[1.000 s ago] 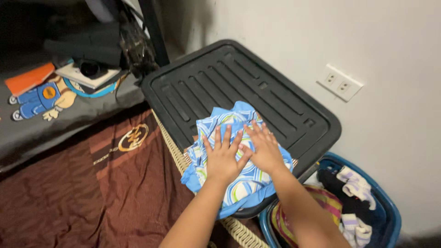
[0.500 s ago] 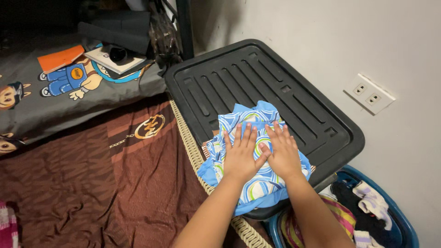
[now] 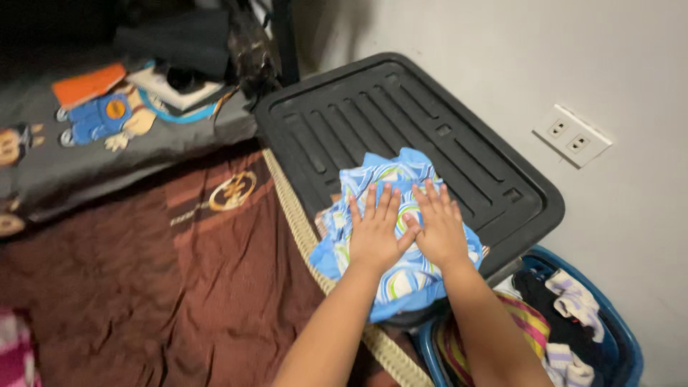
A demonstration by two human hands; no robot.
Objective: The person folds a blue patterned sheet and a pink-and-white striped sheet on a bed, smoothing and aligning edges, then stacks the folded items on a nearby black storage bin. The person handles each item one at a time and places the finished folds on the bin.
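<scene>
Now both hands are pressing flat on a blue patterned cloth.
Left hand [image 3: 374,240] and right hand [image 3: 438,233] are lying released, fingers spread, grasping nothing, on the cloth [image 3: 390,236] atop a black ribbed bin lid [image 3: 401,122].

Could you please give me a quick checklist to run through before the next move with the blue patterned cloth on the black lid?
1. Left hand flat on the blue patterned cloth: ok.
2. Right hand flat beside it, thumbs touching: ok.
3. Cloth fully on the black lid: not ok, its near edge overhangs.
4. Cloth smooth: not ok, far end bunched.
5. Far part of lid bare: ok.
6. Blue basket clear of the elbows: cannot tell.
</scene>
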